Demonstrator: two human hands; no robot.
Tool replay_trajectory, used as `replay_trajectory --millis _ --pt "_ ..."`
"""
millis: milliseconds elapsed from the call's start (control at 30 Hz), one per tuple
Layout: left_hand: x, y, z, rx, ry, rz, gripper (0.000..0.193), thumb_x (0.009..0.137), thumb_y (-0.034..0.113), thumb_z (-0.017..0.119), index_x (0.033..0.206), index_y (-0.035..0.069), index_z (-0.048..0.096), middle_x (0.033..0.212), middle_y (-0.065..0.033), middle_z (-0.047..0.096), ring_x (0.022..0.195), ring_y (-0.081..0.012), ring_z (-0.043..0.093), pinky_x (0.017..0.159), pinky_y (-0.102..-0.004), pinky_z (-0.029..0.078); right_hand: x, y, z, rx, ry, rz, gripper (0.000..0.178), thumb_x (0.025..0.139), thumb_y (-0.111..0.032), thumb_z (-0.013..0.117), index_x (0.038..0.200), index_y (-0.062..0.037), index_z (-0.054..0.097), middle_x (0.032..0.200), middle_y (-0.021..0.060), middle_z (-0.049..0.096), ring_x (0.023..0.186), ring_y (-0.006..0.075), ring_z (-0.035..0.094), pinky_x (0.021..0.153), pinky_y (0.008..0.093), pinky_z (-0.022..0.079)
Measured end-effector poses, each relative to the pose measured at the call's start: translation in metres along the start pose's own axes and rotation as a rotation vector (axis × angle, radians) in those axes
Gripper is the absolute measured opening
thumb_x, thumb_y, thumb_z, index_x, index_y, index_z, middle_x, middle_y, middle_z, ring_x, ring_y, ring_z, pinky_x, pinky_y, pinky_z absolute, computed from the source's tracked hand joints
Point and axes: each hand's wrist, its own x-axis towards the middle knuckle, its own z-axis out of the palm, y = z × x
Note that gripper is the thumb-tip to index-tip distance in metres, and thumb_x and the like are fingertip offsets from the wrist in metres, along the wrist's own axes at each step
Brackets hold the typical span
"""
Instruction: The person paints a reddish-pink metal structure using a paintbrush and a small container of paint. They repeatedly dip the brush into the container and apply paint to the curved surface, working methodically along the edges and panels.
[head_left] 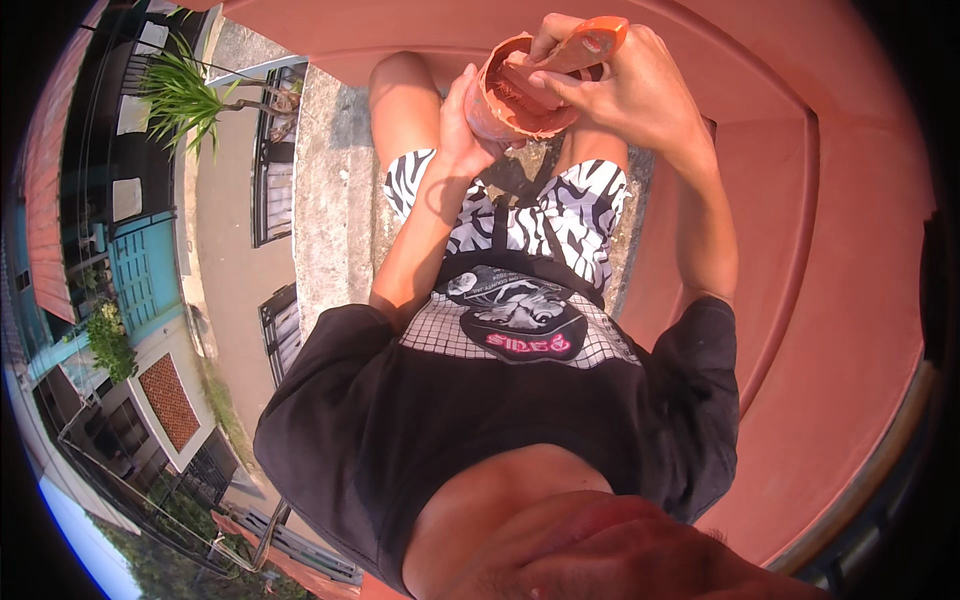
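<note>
Around the far right of my right hand [640,92] spreads a broad red-brown wall [860,220], and to the left of my left hand [462,140] runs rough, pale concrete [335,200]. Between both hands sits the container [488,122], mouth tipped toward me, probably so I can see into it. My left hand is half curled round its left side, thumb up near the rim; I judge that this steadies it against the other hand's work. My right hand is nearly closed, thumb and fingers pinching what looks like a flat brush [600,38] by its orange handle, likely for control, the far end down inside. The container's rim is ragged and crusted, its inside coated with thick terracotta paint [506,92].
</note>
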Motion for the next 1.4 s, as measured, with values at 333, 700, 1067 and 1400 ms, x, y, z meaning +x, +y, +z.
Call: replay_trajectory --millis 333,700,1067,1400 --pt "0.003 -0.001 0.004 0.075 0.036 -0.024 0.061 0.103 0.066 0.035 0.132 0.018 0.059 0.116 -0.0057 0.069 0.095 -0.0220 0.070 0.057 -0.0336 0.049 -0.004 0.004 0.014 -0.233 0.052 -0.043 0.027 0.081 -0.024 0.081 0.108 -0.0183 0.077 0.072 0.0069 0.063 0.079 0.0267 0.062 0.067 0.0433 0.049" --pt "0.007 -0.006 0.009 0.063 0.062 -0.044 0.066 0.102 0.067 0.035 0.136 0.016 0.057 0.114 -0.0076 0.069 0.091 -0.0222 0.069 0.058 -0.0345 0.047 -0.002 0.012 -0.017 -0.073 0.071 -0.294 0.018 0.078 -0.008 0.081 0.094 -0.0044 0.075 0.085 0.0065 0.073 0.074 0.0225 0.063 0.066 0.0356 0.052" --pt "0.014 0.002 0.025 -0.017 0.064 -0.101 0.070 0.102 0.070 0.028 0.139 0.016 0.054 0.114 -0.0129 0.069 0.083 -0.0335 0.071 0.043 -0.0272 0.045 -0.003 0.033 -0.008 -0.101 0.287 -0.489 0.016 0.076 -0.011 0.077 0.092 -0.0149 0.075 0.079 -0.0005 0.071 0.076 0.0212 0.065 0.060 0.0351 0.051" --pt "0.026 0.009 0.028 -0.043 -0.009 -0.059 0.072 0.101 0.069 0.037 0.140 0.011 0.053 0.115 -0.0190 0.070 0.082 -0.0354 0.073 0.048 -0.0323 0.050 -0.001 0.031 -0.012 -0.116 0.489 -0.532 0.014 0.076 -0.011 0.080 0.088 -0.0103 0.074 0.081 0.0016 0.073 0.069 0.0220 0.068 0.058 0.0328 0.053"
